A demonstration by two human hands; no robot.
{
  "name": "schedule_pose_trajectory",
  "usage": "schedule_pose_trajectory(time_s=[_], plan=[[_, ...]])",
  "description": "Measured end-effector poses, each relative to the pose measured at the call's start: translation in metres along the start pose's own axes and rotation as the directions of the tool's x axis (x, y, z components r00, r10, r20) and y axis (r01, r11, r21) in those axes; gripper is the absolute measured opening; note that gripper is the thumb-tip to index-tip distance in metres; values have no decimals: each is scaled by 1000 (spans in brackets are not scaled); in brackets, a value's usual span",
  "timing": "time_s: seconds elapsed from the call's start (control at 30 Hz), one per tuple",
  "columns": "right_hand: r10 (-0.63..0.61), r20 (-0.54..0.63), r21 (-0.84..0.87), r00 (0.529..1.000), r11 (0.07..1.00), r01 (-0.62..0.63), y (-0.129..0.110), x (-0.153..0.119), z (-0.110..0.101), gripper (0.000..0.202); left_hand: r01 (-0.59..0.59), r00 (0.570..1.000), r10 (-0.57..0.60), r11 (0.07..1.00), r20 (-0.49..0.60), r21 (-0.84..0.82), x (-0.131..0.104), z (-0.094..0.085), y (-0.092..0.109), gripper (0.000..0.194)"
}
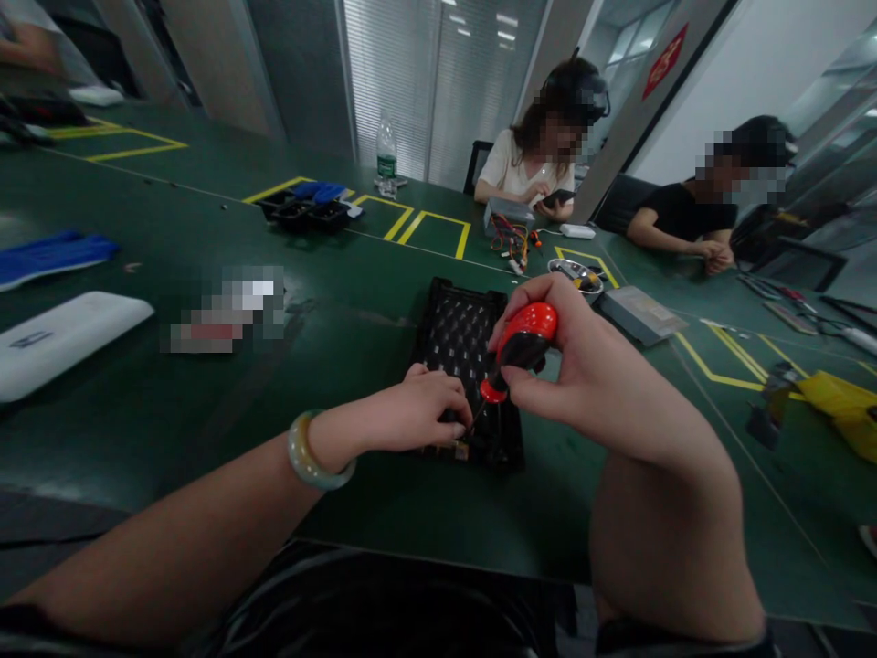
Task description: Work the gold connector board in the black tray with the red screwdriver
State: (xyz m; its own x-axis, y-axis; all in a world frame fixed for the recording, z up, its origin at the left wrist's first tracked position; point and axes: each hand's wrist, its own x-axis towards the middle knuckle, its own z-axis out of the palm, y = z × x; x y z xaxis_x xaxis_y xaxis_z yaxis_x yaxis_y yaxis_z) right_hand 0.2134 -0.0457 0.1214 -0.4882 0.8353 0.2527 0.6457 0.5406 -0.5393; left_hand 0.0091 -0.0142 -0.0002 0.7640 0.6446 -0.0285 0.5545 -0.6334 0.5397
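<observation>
My right hand (575, 356) is wrapped around the red and black handle of a screwdriver (529, 331). The shaft slants down and left to the near part of an open black case (512, 448), which lies on the green table. A grid of small pale marks covers the dark inside of this case. Beside the screwdriver's tip, my left hand (431, 408) rests on the case with its fingers bent and pressed together. What they pinch is hidden, though a small dark part shows by the fingertips. A pale bangle (301, 448) circles my left wrist.
Behind the case are a grey power supply (508, 217) with coloured wires, a metal dish (575, 274) and a grey box (637, 313). A white case (68, 343) and blue glove (55, 256) lie left. A black tray (301, 215) and water bottle (386, 160) stand farther back. Two people sit opposite.
</observation>
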Motion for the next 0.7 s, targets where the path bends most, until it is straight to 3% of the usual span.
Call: schedule_pose_trajectory(time_s=[0.7], plan=[[-83,98,-16,992,996,85,-6,-3,0,47,-53,996,52,999,-72,-12,1,7,-5,11]])
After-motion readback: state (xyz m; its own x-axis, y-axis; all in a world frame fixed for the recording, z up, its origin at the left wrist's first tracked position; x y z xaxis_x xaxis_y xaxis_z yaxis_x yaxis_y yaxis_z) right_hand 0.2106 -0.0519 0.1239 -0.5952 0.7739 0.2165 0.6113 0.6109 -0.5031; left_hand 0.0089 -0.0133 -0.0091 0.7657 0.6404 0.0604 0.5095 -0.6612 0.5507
